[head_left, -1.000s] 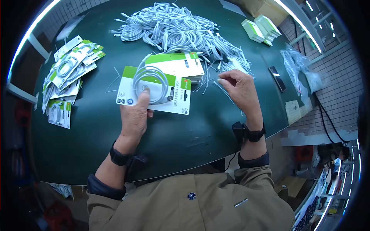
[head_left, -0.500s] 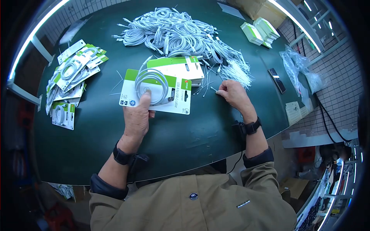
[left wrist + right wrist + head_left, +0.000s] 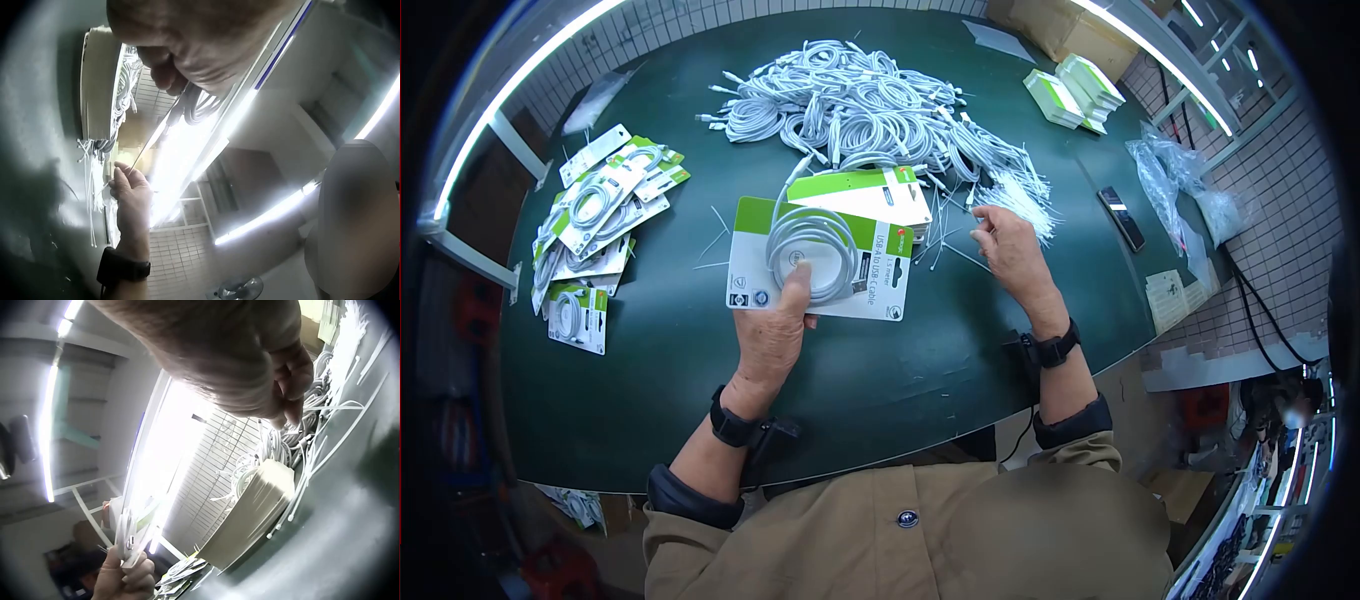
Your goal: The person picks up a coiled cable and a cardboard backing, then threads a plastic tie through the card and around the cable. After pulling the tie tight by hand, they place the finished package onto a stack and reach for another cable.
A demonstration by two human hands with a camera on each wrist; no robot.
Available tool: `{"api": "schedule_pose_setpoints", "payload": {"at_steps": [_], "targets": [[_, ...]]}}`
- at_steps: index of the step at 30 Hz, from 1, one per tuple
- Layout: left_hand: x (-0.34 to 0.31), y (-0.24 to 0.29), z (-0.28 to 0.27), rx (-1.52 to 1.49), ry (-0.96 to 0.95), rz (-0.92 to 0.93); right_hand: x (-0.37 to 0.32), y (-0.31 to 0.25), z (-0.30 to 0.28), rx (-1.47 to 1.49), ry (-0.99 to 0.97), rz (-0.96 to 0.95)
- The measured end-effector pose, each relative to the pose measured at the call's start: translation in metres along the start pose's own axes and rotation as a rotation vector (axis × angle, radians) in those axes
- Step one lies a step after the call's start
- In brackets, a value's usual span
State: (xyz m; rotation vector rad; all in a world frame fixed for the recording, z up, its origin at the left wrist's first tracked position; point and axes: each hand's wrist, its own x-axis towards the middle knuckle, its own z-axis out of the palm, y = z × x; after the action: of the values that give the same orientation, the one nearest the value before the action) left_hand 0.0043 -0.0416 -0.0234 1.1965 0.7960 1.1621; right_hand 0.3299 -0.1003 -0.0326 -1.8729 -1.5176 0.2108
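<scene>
Two hands pinching: left (image 3: 775, 330), "USB-A to USB-C cable" card (image 3: 748, 255); right (image 3: 1017, 258), white tie (image 3: 337, 407)

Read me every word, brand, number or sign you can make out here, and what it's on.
"USB-A to USB-C cable": on the card in the left hand.
"meter": same card; the number before it is too small to be sure of.
Too small or blurred: that card's red logo and little icons, the piled cable packs, the paper sheet.
</scene>
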Motion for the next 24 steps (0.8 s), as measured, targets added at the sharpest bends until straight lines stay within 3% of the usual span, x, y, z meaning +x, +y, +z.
{"api": "schedule_pose_setpoints", "payload": {"at_steps": [3,6,8,12,16,21,24], "targets": [[-0.005,0.002,0.0,0.1,-0.019,0.095,0.001,-0.008,-0.008,0.003,0.086,-0.183],[-0.011,0.008,-0.002,0.222,-0.05,0.255,0.0,-0.043,-0.016,0.487,0.028,0.049],[-0.011,0.005,-0.007,0.348,-0.066,0.383,0.003,-0.064,-0.023,0.608,0.026,0.065],[-0.008,0.015,-0.006,0.449,-0.252,0.824,0.015,-0.085,-0.018,0.778,-0.013,0.033],[-0.004,0.03,0.006,0.565,-0.466,1.033,0.021,-0.099,-0.012,0.852,-0.185,0.001],[-0.006,0.02,0.005,0.584,-0.581,1.068,0.02,-0.099,0.001,0.893,-0.47,0.069],[-0.01,0.012,0.005,0.621,-0.6,1.094,0.018,-0.092,0.011,0.827,-0.524,0.057]]}}
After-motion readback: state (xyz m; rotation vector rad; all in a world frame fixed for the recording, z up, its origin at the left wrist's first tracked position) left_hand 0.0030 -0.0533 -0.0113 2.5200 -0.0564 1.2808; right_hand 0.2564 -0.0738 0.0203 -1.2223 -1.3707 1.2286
